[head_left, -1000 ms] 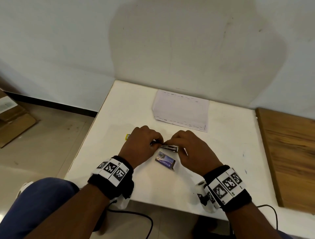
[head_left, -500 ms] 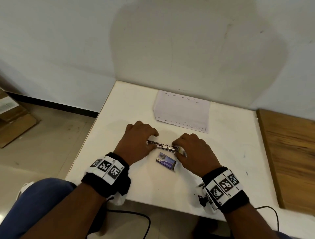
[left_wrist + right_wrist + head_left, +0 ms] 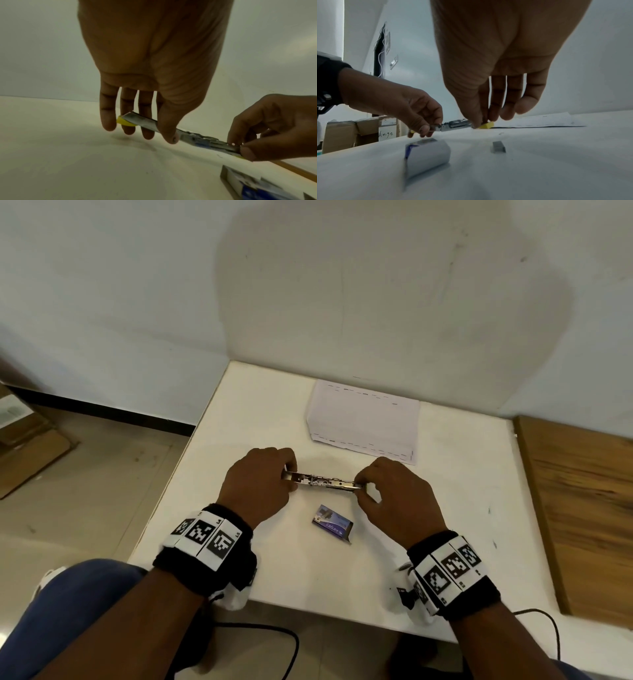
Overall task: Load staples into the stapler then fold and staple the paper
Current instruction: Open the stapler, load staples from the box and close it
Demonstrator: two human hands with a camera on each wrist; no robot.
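Observation:
A small metal stapler [image 3: 322, 483] with yellow plastic ends is spread out long and flat just above the white table [image 3: 239, 412]. My left hand [image 3: 289, 477] pinches its left end between thumb and fingers [image 3: 145, 129]. My right hand [image 3: 363, 487] pinches the right end, by the yellow tip [image 3: 487, 125]. A blue staple box [image 3: 332, 523] lies just in front of the stapler. A short grey strip of staples [image 3: 498, 148] lies on the table under my right hand. The sheet of paper [image 3: 364, 422] lies flat behind both hands.
A wooden board [image 3: 582, 508] adjoins the table's right side. The wall stands right behind the table. Cardboard boxes [image 3: 27, 446] sit on the floor at the left. A black cable [image 3: 274, 635] hangs below the table's front edge.
My hands have drawn apart, and the stapler has opened out from a short folded piece to its full length between them. The staple box has not moved.

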